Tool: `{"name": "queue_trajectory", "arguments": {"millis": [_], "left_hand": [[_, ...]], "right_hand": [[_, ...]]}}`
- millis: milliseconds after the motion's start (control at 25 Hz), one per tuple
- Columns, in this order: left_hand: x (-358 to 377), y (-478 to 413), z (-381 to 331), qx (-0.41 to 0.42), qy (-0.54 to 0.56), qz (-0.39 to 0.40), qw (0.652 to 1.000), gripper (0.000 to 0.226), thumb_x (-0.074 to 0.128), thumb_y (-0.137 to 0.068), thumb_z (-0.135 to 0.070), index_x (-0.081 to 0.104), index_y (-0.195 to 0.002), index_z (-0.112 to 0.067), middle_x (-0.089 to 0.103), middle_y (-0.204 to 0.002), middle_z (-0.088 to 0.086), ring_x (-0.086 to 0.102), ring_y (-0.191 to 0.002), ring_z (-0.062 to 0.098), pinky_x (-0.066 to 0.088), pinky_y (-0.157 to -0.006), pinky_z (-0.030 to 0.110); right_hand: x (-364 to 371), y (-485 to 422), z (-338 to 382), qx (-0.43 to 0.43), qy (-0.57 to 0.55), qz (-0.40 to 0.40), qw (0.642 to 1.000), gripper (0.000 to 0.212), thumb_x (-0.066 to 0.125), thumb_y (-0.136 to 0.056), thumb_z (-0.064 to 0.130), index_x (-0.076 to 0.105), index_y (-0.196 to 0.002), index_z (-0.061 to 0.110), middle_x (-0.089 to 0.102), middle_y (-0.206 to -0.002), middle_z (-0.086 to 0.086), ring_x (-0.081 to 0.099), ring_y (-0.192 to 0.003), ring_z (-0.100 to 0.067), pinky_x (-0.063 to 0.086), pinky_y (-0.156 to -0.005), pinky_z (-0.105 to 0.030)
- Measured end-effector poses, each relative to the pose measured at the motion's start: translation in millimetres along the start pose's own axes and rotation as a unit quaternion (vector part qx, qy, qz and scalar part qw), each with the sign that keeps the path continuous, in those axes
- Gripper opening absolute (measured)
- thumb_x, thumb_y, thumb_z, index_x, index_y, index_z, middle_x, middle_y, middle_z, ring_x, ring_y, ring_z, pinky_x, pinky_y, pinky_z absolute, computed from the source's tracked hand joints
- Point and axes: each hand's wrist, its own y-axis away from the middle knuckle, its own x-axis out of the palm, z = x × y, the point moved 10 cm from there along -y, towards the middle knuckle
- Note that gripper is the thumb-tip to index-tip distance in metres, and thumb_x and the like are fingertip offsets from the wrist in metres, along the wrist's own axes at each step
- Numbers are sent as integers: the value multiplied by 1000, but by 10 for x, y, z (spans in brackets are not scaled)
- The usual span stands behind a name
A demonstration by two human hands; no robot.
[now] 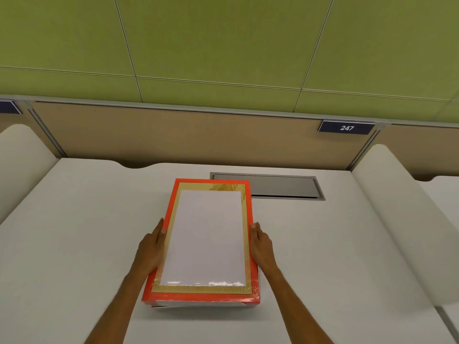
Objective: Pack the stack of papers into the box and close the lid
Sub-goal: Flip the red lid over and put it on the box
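Head view: one orange box (248, 244) with gold border and white centre panel, lid (210, 238) on, lying on the white desk (335, 244) just before a grey hatch (280, 186). Left hand (151, 249) and right hand (262, 244), fingers flat, press its long sides; papers not visible.

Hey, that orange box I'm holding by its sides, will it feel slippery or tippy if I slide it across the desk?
The orange box looks glossy, with glare along its near edge, so palms may slip. It is flat and broad, so tipping seems unlikely. It should slide easily on the smooth desk.
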Motion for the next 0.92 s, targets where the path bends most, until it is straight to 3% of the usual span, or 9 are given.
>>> {"name": "queue_trajectory", "arguments": {"millis": [160, 400, 600, 720, 800, 840, 920], "left_hand": [[134, -160, 160, 22, -60, -12, 998, 73, 16, -89, -64, 19, -155, -32, 65, -89, 8, 66, -77, 19, 60, -78, 42], [171, -193, 170, 32, -72, -49, 996, 76, 16, -87, -62, 20, -155, -28, 66, -100, 10, 66, -86, 22, 59, -84, 44], [259, -174, 291, 22, -61, -49, 997, 73, 20, -89, -60, 24, -154, -28, 66, -118, 9, 67, -100, 26, 55, -94, 47], [295, -216, 331, 24, -75, -46, 996, 76, 18, -87, -61, 24, -154, -26, 67, -113, 9, 68, -95, 24, 56, -92, 46], [304, -206, 323, 23, -96, -44, 994, 76, 18, -89, -60, 24, -154, -22, 67, -111, 10, 68, -93, 24, 58, -89, 45], [293, -190, 304, 17, -118, -56, 991, 73, 20, -92, -57, 24, -154, -20, 65, -118, 13, 67, -99, 27, 57, -91, 46], [224, -151, 169, 34, -185, -120, 975, 66, 29, -98, -51, 25, -154, -16, 51, -142, 18, 57, -123, 36, 51, -99, 49]], "right_hand": [[44, -153, -218, 19, 19, 7, 1000, 41, 29, -103, 39, 56, -80, 20, 58, -62, 0, 57, -52, -8, 49, -48, -10], [109, -267, -315, 8, 56, 24, 998, 40, 26, -104, 38, 57, -91, 16, 59, -68, 5, 60, -59, -6, 45, -51, -9], [183, -277, -422, 8, 36, 26, 999, 47, 28, -102, 42, 62, -102, 10, 65, -76, -1, 65, -64, -9, 49, -57, -11], [187, -286, -453, 11, 32, 22, 999, 69, 24, -91, 62, 61, -113, 8, 63, -75, 5, 64, -66, -8, 50, -60, -14], [186, -287, -486, 12, 59, 15, 998, 104, 10, -73, 87, 54, -127, 9, 64, -89, -1, 65, -80, -14, 57, -73, -27], [173, -279, -486, 15, 106, 2, 994, 116, 0, -66, 92, 46, -137, 12, 62, -105, -8, 64, -95, -20, 57, -86, -36], [128, -213, -331, -11, 237, -59, 970, 103, -2, -76, 83, 29, -149, 16, 46, -141, -14, 47, -128, -30, 42, -108, -45]]}}
